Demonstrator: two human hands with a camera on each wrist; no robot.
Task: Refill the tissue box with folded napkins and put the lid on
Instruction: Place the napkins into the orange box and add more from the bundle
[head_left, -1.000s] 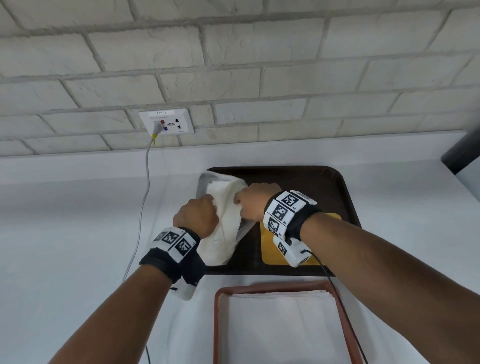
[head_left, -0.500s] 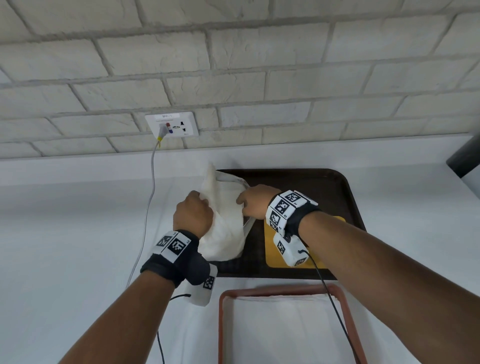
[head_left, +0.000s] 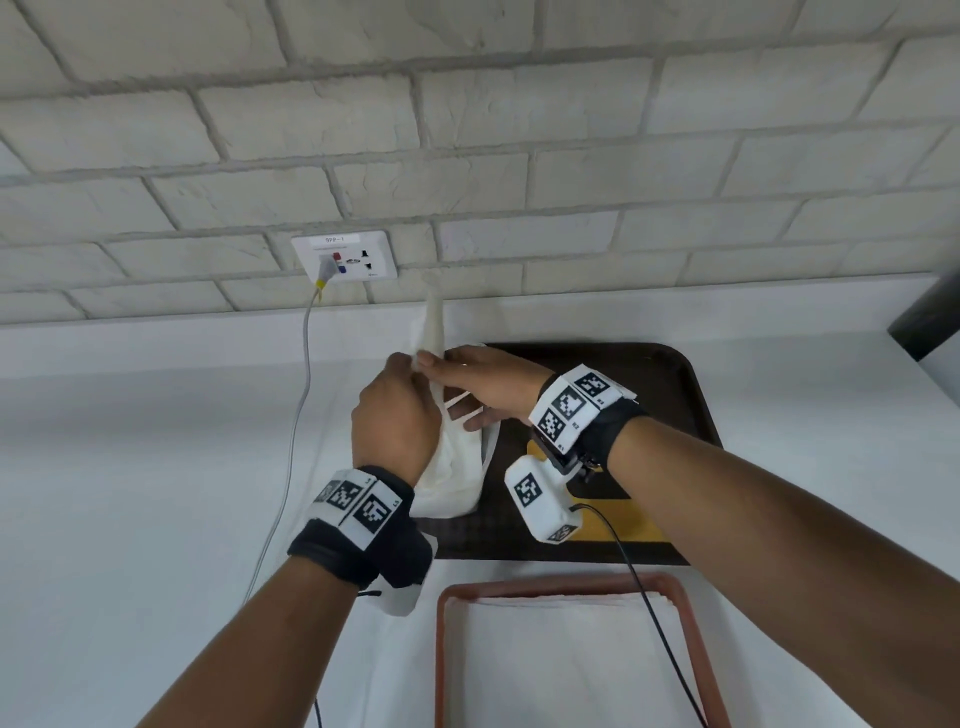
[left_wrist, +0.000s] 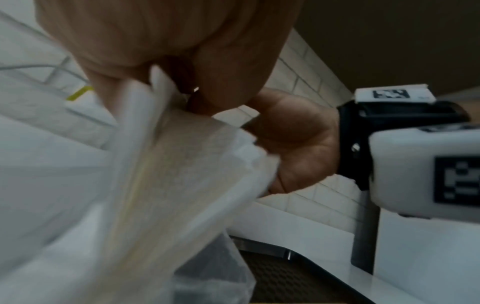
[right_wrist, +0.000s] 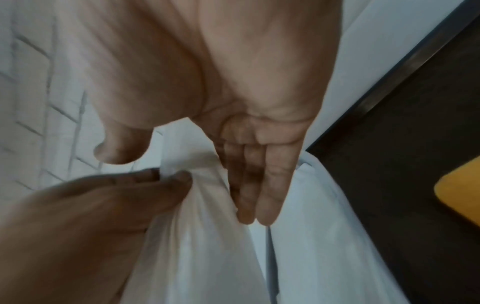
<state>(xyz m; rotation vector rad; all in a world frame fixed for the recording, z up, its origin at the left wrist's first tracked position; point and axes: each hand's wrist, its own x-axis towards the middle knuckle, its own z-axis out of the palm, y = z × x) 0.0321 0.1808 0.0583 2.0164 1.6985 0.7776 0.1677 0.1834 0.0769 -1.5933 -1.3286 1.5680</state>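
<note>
Two hands meet over the far left corner of a dark tray (head_left: 670, 395). The left hand (head_left: 397, 415) is curled and pinches a napkin (head_left: 435, 327) near its top. Its thumb and finger squeeze the paper in the right wrist view. The napkin stands up tall and thin above the hands. Its long way runs up and down, and its tip points up at the wall. Below the hands it spreads wide and hangs down to a white pile (head_left: 449, 493) under the left wrist.

The right hand (head_left: 493, 387) lies flat with straight fingers (right_wrist: 262, 193) pressed on the side of the napkin. It does not curl round it.

A yellow lid (head_left: 631, 525) lies on the tray under the right wrist. A red tray (head_left: 440, 660) with flat white napkins sits close in front of both arms. A socket (head_left: 345, 255) with a grey cord (head_left: 301, 405) is on the brick wall beyond the left hand. I cannot make out the box.
</note>
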